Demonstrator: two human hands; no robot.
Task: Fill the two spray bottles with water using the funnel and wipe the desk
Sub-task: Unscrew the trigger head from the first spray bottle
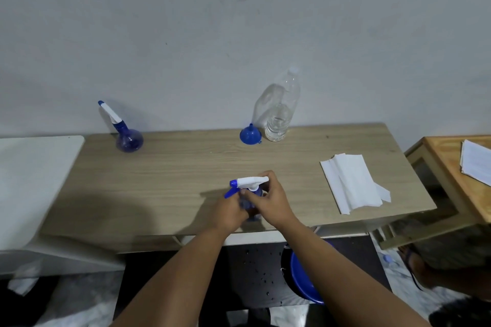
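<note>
A blue spray bottle with a white and blue spray head (249,182) stands near the front edge of the wooden desk (172,175). My left hand (232,208) grips its blue body, which is mostly hidden. My right hand (268,198) holds the spray head at its collar. A second blue spray bottle (125,131) stands at the back left with its head on. A blue funnel (250,134) lies mouth down at the back, next to a clear plastic water bottle (279,111) with a little water in it. White paper towels (353,183) lie on the right.
A white surface (34,180) adjoins the desk on the left. A wooden side table (457,175) with papers stands on the right. A blue basin (303,279) sits on the floor under the desk. The wall runs close behind.
</note>
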